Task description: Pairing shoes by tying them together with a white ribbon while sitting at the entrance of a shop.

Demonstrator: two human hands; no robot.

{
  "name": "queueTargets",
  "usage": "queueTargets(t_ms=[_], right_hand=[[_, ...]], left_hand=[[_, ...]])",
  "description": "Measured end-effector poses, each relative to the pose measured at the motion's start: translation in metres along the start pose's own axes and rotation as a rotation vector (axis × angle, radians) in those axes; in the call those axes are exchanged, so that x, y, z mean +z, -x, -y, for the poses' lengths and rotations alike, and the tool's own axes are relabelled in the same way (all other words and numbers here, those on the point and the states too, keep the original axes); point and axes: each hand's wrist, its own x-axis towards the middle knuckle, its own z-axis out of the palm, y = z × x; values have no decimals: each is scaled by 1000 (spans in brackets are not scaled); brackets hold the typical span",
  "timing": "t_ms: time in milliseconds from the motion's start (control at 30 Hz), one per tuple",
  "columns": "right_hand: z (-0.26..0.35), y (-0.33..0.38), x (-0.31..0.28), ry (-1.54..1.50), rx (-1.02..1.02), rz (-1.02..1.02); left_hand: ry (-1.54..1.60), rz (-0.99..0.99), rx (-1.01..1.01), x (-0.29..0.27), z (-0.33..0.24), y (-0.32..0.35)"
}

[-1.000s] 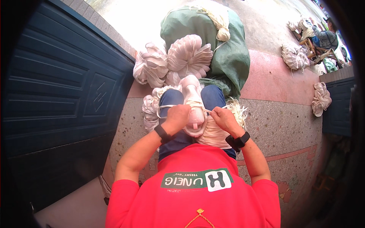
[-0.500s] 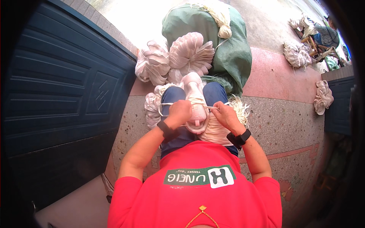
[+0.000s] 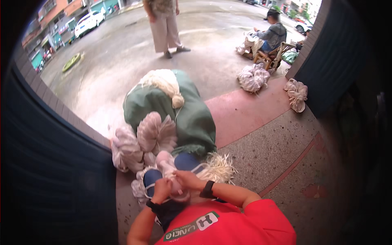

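A pale pink-white shoe [image 3: 164, 158] rests between my knees, its toe pointing away from me and its heel near my shirt. My left hand [image 3: 162, 188] is closed at the left side of the shoe's opening, with a white shoelace [image 3: 149, 186] looping out beside it. Over the tongue, my right hand [image 3: 189, 179] pinches the other end of the lace, which shows as a loop near my right knee. My fingers partly cover the laced part. A loose bundle of cream laces [image 3: 220, 168] lies by my right thigh.
Ahead stands a green sack [image 3: 196, 118] with a cream lace bundle [image 3: 163, 79] on top. Bunched pale shoes [image 3: 154, 132] lean against it. Dark blue doors [image 3: 61, 175] flank me. Farther off, one person [image 3: 163, 24] stands and another [image 3: 274, 34] sits near more shoe bundles [image 3: 253, 77].
The view has tilted up and swung right, showing the street and a standing person. My hands have come closer together over the shoe, both still at the lace.
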Motion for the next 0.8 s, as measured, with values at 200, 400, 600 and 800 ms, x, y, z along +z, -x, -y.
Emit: queueTargets(t_ms=[200,400,600,800], right_hand=[[26,-2,-13,-120,60,74],[26,-9,-16,-263,64,141],[31,-8,-23,-274,43,203],[20,-19,-19,-462,100,260]], left_hand=[[732,297,-474,-15,12,-2],[36,-61,-7,-2,-12,17],[47,38,-36,-5,-11,3],[36,188,-16,-23,-2,-3]])
